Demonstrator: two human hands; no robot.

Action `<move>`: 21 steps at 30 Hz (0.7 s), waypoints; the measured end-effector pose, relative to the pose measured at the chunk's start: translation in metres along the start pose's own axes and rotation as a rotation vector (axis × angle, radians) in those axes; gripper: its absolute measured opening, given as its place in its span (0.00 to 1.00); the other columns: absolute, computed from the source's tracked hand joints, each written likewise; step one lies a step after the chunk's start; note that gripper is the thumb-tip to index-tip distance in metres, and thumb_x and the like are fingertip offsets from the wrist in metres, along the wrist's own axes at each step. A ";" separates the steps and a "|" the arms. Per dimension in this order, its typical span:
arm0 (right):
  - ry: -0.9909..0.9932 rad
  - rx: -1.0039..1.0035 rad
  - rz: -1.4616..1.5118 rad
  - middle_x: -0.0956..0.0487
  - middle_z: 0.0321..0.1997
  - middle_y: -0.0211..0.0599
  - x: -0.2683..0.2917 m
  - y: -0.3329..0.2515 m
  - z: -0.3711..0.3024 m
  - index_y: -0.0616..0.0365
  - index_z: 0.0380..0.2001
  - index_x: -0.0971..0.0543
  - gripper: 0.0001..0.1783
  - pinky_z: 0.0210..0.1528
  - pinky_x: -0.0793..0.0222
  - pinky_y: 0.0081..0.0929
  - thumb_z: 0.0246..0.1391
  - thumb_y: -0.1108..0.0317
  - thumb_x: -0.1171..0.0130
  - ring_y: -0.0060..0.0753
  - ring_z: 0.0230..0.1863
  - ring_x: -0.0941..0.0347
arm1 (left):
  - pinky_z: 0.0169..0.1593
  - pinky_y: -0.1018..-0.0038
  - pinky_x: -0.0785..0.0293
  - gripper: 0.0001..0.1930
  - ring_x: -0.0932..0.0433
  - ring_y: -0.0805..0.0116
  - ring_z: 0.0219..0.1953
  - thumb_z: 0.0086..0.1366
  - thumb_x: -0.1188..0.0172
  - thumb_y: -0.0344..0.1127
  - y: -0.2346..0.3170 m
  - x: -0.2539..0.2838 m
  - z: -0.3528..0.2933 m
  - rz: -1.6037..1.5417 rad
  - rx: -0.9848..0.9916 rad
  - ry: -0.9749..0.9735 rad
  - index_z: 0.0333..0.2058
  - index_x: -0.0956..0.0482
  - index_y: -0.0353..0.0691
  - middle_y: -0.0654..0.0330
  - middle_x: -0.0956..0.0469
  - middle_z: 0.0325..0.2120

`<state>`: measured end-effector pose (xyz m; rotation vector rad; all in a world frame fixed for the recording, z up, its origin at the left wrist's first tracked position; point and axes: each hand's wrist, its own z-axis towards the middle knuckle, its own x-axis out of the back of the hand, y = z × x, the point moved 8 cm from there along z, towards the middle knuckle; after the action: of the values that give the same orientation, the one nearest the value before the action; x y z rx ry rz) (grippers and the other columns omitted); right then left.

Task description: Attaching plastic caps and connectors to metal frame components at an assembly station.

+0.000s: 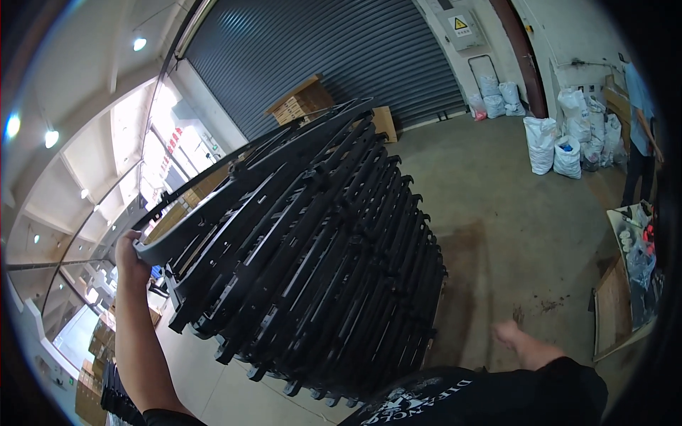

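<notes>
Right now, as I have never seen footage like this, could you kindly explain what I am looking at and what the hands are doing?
This is one picture from a wide fisheye camera worn on a person's head, looking down and forward, so straight edges bend near the rim. There is no machine, just two bare hands. The left hand is raised and grips the edge of the topmost black plastic frame, which lies tilted on a tall stack of matching black frames standing on the grey concrete floor. The right hand hangs free and blurred, holding nothing. Behind are a grey roller shutter door, white sacks, and another person at the right edge.
</notes>
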<state>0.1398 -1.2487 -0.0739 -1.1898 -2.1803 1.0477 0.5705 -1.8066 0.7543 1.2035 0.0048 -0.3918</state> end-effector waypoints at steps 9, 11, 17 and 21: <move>-0.773 0.401 0.763 0.24 0.45 0.42 -0.223 -0.508 -0.139 0.54 0.62 0.32 0.39 0.43 0.24 0.43 0.60 0.37 0.43 0.37 0.38 0.27 | 0.18 0.80 0.35 0.05 0.35 0.76 0.14 0.60 0.42 0.31 0.012 -0.084 -0.121 0.334 -0.267 0.114 0.32 0.28 0.39 0.66 0.32 0.17; -0.797 0.368 0.776 0.24 0.47 0.43 -0.241 -0.529 -0.147 0.53 0.64 0.35 0.41 0.42 0.24 0.44 0.58 0.36 0.42 0.39 0.38 0.27 | 0.18 0.80 0.36 0.06 0.35 0.77 0.14 0.61 0.42 0.30 0.000 -0.120 -0.155 0.371 -0.354 0.085 0.35 0.27 0.36 0.66 0.32 0.17; -0.544 0.111 1.011 0.34 0.25 0.33 -0.227 -0.496 -0.071 0.52 0.41 0.26 0.24 0.21 0.35 0.37 0.55 0.43 0.38 0.31 0.24 0.34 | 0.17 0.82 0.35 0.13 0.33 0.78 0.15 0.61 0.43 0.28 -0.041 -0.192 -0.240 0.430 -0.479 -0.024 0.43 0.31 0.31 0.64 0.31 0.21; -0.486 0.048 0.981 0.35 0.24 0.30 -0.223 -0.477 -0.045 0.51 0.35 0.26 0.22 0.21 0.37 0.35 0.54 0.44 0.36 0.28 0.21 0.37 | 0.18 0.83 0.34 0.18 0.31 0.77 0.20 0.60 0.43 0.25 -0.082 -0.193 -0.280 0.305 -0.495 -0.033 0.49 0.33 0.32 0.60 0.31 0.32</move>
<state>0.0449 -1.5823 0.3244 -2.2552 -1.8077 1.9093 0.4229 -1.5210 0.6178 0.6931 -0.1038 -0.1286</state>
